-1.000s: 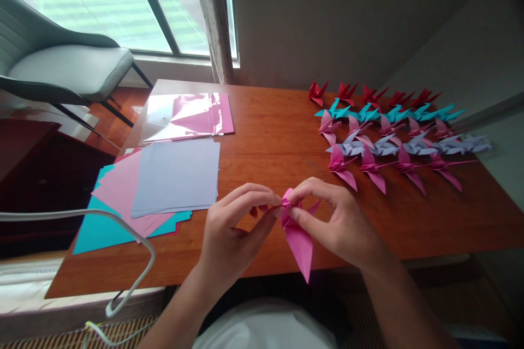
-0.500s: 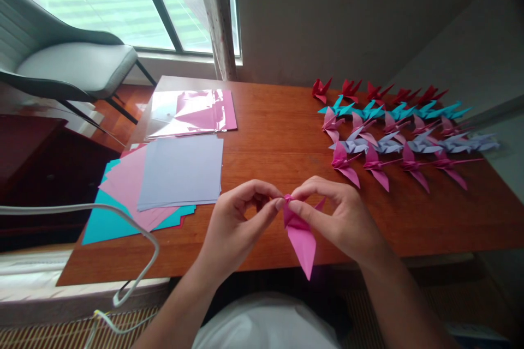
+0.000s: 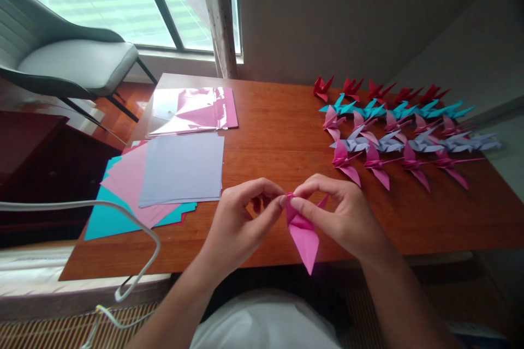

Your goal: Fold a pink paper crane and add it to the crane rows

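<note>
Between my two hands, over the table's front edge, is a bright pink origami crane (image 3: 304, 237), one wing pointing down toward me. My left hand (image 3: 249, 218) pinches at its upper left tip with thumb and forefinger. The thumb and fingers of my right hand (image 3: 338, 210) grip its upper part, hiding some of the folds. To the right stand rows of finished paper cranes: red (image 3: 322, 88), turquoise (image 3: 341, 106), light pink (image 3: 333, 121), pale lavender (image 3: 388, 143) and bright pink (image 3: 346, 162).
On the wooden table's (image 3: 270, 136) left lie lavender paper sheets (image 3: 182, 168), pink sheets (image 3: 126, 177), turquoise sheets (image 3: 110, 218) and a clear packet of paper (image 3: 196, 112). A white cable (image 3: 139, 223) loops past the left edge. A chair (image 3: 77, 62) stands by the window.
Both hands keep their pinch on the pink crane, which sits very slightly higher and further right in view. The whole view has shifted a little; the things on the table stay put.
</note>
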Action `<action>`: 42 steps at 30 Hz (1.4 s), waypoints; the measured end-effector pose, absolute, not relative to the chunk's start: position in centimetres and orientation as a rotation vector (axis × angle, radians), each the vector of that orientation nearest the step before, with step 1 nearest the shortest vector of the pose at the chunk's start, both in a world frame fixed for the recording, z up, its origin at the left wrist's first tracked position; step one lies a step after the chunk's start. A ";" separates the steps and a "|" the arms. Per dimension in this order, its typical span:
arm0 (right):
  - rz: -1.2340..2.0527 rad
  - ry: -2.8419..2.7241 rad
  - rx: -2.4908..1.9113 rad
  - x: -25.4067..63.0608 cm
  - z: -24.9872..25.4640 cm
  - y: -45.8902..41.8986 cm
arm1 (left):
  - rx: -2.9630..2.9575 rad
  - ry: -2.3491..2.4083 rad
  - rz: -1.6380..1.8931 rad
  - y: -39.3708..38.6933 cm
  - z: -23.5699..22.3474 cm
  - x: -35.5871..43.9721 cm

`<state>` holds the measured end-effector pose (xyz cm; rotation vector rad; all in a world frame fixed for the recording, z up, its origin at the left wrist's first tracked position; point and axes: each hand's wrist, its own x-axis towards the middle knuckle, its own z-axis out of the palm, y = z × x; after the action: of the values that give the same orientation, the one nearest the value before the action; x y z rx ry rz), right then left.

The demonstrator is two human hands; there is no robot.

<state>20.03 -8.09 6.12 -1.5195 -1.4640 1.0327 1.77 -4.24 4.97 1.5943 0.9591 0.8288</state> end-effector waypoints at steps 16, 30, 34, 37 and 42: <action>1.014 -1.453 -1.508 19.6 6.1 -8.2 | 1.502 0.961 0.781 -4.4 4.6 1.5; 1.015 -1.438 -1.495 19.5 6.3 -8.1 | 1.409 0.885 0.790 -4.3 4.0 1.5; 1.058 -1.411 -1.504 19.6 6.5 -8.1 | 1.385 0.855 0.777 -4.2 4.2 1.4; 1.092 -1.391 -1.514 19.7 6.5 -8.1 | 1.383 0.837 0.774 -4.0 4.2 1.3; 1.113 -1.387 -1.515 19.8 6.6 -8.1 | 1.397 0.836 0.761 -3.9 4.5 1.4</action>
<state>19.79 -8.14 6.62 -1.5154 -1.3869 1.1132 1.43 -3.94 4.46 1.3974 0.8355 0.7607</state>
